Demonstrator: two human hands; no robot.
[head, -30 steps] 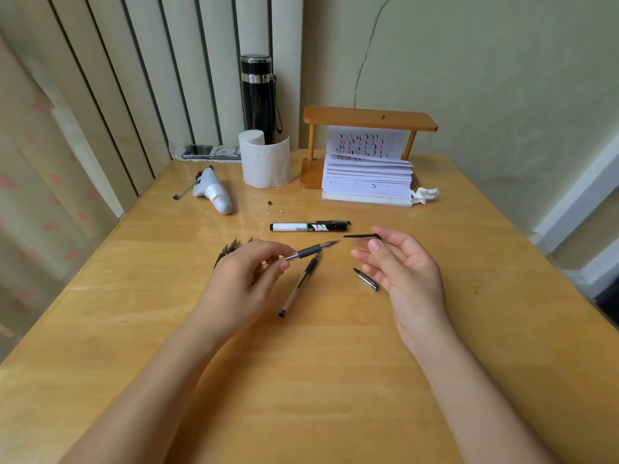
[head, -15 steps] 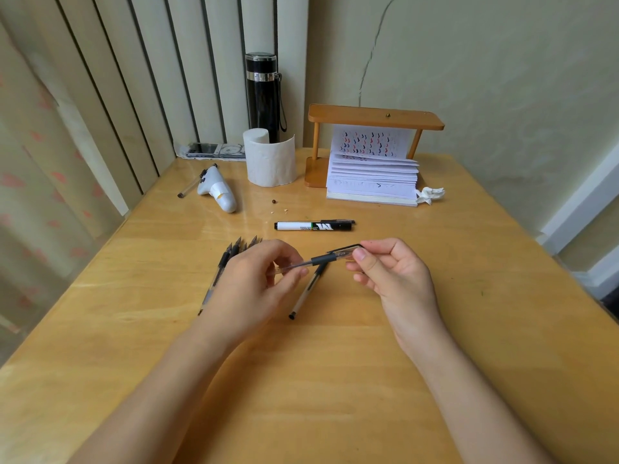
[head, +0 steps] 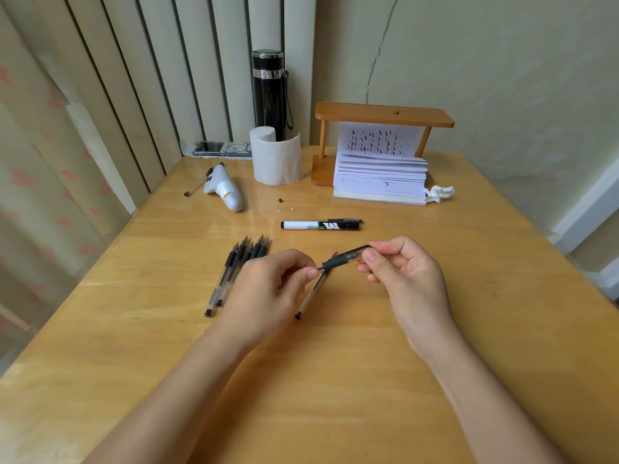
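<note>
Head view, one item per line.
- left grip: thumb and fingers pinched on pen, whose barrel is mostly hidden inside the hand.
- right grip: fingertips clamped on clear cap, over the pen's tip between both grips, above the bench. Seating unclear.
- loose pen: under the left grip's thumb, upper end hidden.
- pen row: left of the left grip, partly covered by it.

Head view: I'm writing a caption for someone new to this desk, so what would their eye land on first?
First the two hands at the middle of the table: the left hand pinches a black-gripped pen while the right hand pinches the clear cap at its tip. Next, the row of uncapped pens lying just left of the left hand, and the black flask standing at the far edge.
</note>
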